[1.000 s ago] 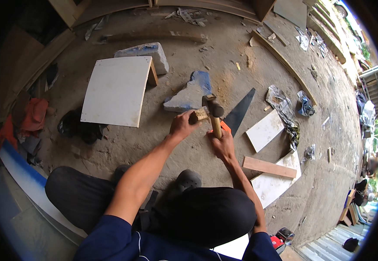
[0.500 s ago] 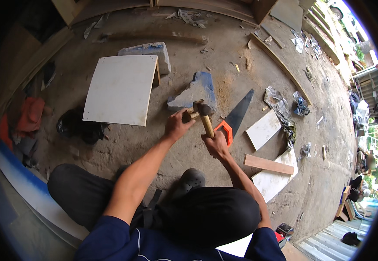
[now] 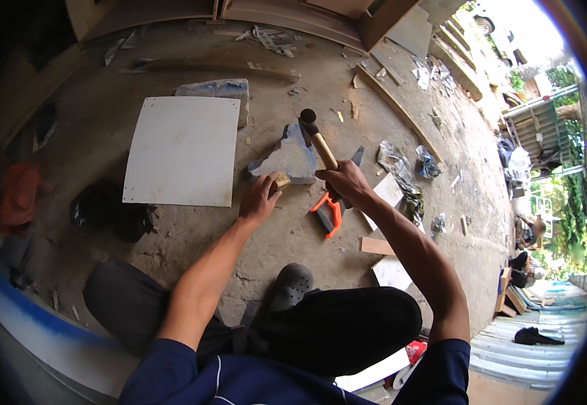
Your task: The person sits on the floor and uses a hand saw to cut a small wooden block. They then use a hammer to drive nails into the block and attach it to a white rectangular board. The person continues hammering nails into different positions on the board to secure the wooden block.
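Note:
My right hand (image 3: 344,183) is closed around the wooden handle of a hammer (image 3: 323,150). The hammer's dark head points away from me, raised above the far side of a broken concrete chunk with blue paint (image 3: 286,160). In my left hand (image 3: 259,198) I grip a small wooden block (image 3: 280,181) at the near edge of that chunk; whether it rests on the chunk I cannot tell. A handsaw with an orange and black handle (image 3: 334,217) lies on the floor below my right hand, which hides most of its blade.
To the left, a white board (image 3: 182,152) lies over another concrete block (image 3: 216,88). Black plastic (image 3: 114,206) sits nearer me. White panels (image 3: 389,196), a brown wooden strip (image 3: 377,246), crumpled plastic (image 3: 401,165) and a long wooden batten (image 3: 401,111) lie on the right.
The hammer has moved up and away from the block in my left hand, its head separated from it now. My right forearm reaches farther over the saw. The whole view has shifted a little.

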`<state>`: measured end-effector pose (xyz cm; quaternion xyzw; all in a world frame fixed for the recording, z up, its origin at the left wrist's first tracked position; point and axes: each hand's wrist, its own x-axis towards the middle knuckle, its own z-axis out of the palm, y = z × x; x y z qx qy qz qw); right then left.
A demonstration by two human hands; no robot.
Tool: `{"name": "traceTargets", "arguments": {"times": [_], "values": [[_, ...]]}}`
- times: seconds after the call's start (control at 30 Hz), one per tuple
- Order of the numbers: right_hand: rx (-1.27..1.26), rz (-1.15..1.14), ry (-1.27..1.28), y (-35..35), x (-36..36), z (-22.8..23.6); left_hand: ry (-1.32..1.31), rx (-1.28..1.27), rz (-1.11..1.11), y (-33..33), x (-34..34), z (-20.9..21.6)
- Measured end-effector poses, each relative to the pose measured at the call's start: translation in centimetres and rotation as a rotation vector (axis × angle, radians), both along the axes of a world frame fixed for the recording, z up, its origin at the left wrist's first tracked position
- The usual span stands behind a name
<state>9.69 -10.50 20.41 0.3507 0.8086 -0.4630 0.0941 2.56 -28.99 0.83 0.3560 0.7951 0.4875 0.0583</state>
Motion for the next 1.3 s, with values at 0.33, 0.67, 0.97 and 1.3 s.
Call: {"name": "traceTargets", "arguments": {"times": [0.33, 0.67, 0.97, 1.3], "values": [[-0.164, -0.500, 0.274, -6.4, 2.3, -4.7, 0.156, 0.144, 0.070, -1.3, 1.4, 0.6], [-0.148, -0.627, 0.285, -12.6, 5.8, -5.7, -0.097, 0.117, 0.116, -1.7, 0.4, 1.0], [0.020, -0.485, 0.206, -15.2, 6.4, -6.4, -0.090, 0.158, 0.037, -1.9, 0.2, -0.2], [0.265, -0.533, 0.488, -14.8, 5.9, -4.7, -0.036, 0.149, -0.002, -2.0, 0.7, 0.3]]}}
